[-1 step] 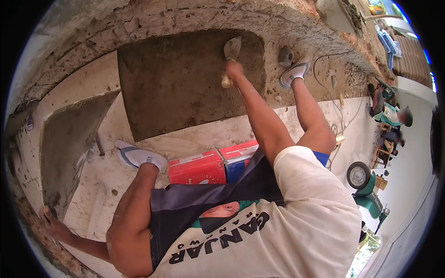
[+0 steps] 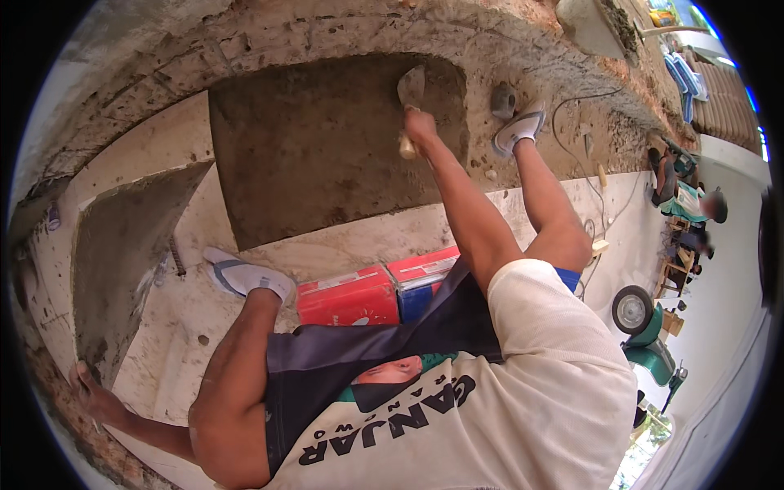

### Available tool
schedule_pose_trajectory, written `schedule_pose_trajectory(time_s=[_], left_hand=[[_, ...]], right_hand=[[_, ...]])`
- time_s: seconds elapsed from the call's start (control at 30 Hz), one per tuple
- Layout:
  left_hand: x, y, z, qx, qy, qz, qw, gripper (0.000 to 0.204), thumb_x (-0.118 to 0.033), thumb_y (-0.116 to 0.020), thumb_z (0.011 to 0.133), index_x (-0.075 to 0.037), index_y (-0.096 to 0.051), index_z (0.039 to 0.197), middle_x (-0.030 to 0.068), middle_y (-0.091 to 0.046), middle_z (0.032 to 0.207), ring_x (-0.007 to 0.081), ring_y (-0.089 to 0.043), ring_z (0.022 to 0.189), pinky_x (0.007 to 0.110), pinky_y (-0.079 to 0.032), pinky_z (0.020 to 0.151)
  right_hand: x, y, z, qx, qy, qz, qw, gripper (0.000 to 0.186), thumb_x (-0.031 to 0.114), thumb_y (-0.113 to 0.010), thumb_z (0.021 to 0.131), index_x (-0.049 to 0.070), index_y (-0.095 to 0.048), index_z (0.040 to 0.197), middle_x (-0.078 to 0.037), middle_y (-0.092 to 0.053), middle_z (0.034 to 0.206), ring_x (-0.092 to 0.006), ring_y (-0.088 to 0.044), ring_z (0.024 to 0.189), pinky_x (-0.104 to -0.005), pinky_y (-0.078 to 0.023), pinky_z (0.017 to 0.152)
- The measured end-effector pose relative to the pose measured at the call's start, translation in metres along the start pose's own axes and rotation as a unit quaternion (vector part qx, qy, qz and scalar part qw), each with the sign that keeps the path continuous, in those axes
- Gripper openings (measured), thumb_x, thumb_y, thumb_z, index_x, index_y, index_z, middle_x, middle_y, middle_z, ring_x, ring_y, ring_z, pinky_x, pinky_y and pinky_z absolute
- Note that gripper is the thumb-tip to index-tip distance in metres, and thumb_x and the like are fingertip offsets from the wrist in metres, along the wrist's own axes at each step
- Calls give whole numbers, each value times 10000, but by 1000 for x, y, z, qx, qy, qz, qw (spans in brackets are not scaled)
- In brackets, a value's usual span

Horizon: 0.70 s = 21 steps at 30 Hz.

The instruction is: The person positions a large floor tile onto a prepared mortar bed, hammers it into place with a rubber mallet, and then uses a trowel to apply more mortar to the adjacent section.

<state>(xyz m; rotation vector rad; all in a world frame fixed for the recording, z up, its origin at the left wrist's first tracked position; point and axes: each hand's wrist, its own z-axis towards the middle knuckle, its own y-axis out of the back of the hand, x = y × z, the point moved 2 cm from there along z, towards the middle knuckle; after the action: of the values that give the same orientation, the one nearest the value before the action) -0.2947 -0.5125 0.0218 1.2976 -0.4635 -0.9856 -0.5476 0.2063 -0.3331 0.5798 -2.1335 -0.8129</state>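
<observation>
Right fingers [image 2: 416, 122] wrap a half-hidden trowel handle [image 2: 407, 150]; whether left fingers [image 2: 82, 376] grip anything, I cannot tell.

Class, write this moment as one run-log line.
right hand: grips trowel by handle | blade: over brown mortar patch | left hand: beside grey panel, no tool visible

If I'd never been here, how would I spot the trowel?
Find the big dark-brown patch. Near its upper-right corner, the right hand grips the trowel. Its flat blade and pale handle set it apart from the chunky grey object beside the right foot.
</observation>
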Motion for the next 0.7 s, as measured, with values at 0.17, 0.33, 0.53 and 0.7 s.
schedule_pose_trajectory(time_s=[0.17, 0.33, 0.53, 0.7], left_hand=[[-11, -2, -2, -11, 2, -17, 1000, 583, -536, -516, 929, -2, -652, 1119, 152, -643, 1113, 304, -583, 1035, 399, -435, 912], [-9, 12, -9, -19, 6, -4, 1000, 559, -514, -531, 929, -1, -655, 1112, 147, -650, 1097, 294, -589, 1021, 389, -439, 908], [-16, -7, 1, -4, -8, -44, 999, 530, -488, -549, 930, 2, -660, 1103, 141, -657, 1079, 283, -596, 1005, 376, -443, 904], [-16, -8, -2, -20, 3, -49, 999, 479, -444, -580, 925, -2, -663, 1088, 127, -659, 1063, 260, -596, 987, 364, -444, 897]], right_hand=[[-50, 47, -22, -161, -41, 46, 985, 455, 332, -533, 902, -79, -631, 1071, -265, -642, 1085, -392, -640, 959, -443, -498, 799], [-15, 18, -32, -29, -131, 280, 951, 390, 226, -478, 916, -95, -628, 1077, -281, -645, 1050, -388, -667, 856, -448, -514, 724], [45, -41, -57, 17, -6, 81, 997, 424, 324, -475, 928, -19, -614, 1135, -265, -595, 1189, -396, -559, 1128, -446, -455, 880], [66, -19, -70, 43, 107, -92, 989, 428, 347, -499, 923, -10, -610, 1132, -230, -646, 1047, -404, -587, 1044, -444, -450, 862]])
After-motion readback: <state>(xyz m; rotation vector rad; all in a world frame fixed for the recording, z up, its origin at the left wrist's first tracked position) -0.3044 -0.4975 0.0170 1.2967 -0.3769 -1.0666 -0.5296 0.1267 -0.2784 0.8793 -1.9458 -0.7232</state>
